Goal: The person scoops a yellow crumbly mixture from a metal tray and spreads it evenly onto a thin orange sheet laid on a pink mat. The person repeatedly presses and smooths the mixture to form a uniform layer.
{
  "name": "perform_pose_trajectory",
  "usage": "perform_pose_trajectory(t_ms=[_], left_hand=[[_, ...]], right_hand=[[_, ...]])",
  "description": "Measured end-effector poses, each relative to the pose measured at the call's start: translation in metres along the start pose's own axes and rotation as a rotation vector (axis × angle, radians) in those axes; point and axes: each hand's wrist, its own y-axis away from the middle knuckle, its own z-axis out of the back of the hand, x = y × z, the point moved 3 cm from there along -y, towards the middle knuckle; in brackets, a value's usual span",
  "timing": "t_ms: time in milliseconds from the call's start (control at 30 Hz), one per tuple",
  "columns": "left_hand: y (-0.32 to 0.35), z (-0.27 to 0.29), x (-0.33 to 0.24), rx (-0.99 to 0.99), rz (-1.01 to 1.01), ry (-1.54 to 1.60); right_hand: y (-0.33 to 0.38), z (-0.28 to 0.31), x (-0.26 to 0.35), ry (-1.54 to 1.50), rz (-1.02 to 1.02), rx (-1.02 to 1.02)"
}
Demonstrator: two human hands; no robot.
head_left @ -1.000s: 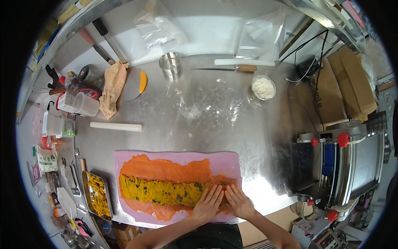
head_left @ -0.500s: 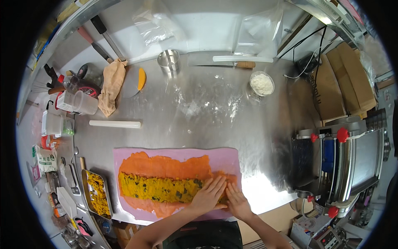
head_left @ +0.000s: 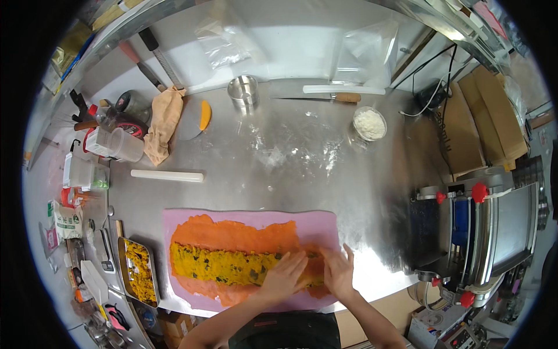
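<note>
A thin, ragged-edged orange sheet that looks like dough (head_left: 232, 231) lies on a larger pink-purple sheet (head_left: 317, 224) at the table's near side. Along its middle runs a wide band of yellow filling with dark green flecks (head_left: 221, 264). My left hand (head_left: 283, 276) rests over the right part of the band, fingers outstretched and covering some of it. Just right of it, my right hand (head_left: 339, 273) is at the orange sheet's right end, fingers apart and partly raised. I cannot see anything held in either hand.
A metal tray of yellow filling (head_left: 139, 272) stands left. Farther back are a white rolling pin (head_left: 167, 175), a scraper (head_left: 197, 118), a steel cup (head_left: 243, 93), a knife (head_left: 347, 98) and a bowl of white powder (head_left: 369, 123). A roller machine (head_left: 476, 232) stands right.
My right hand has shifted slightly right and lifted, its fingers spreading away from my left hand. My left hand has moved slightly left and down. The view has shifted a little.
</note>
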Motion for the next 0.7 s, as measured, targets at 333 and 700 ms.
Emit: perform_pose_trajectory(t_ms=[333, 700], left_hand=[[-0.046, 0.045, 0.1, -0.18, 0.323, 0.169], [-0.061, 0.04, 0.102, -0.001, 0.409, 0.09]], right_hand=[[-0.113, -0.073, 0.01, -0.29, 0.006, 0.104], [-0.123, -0.078, 0.018, -0.069, 0.023, 0.288]])
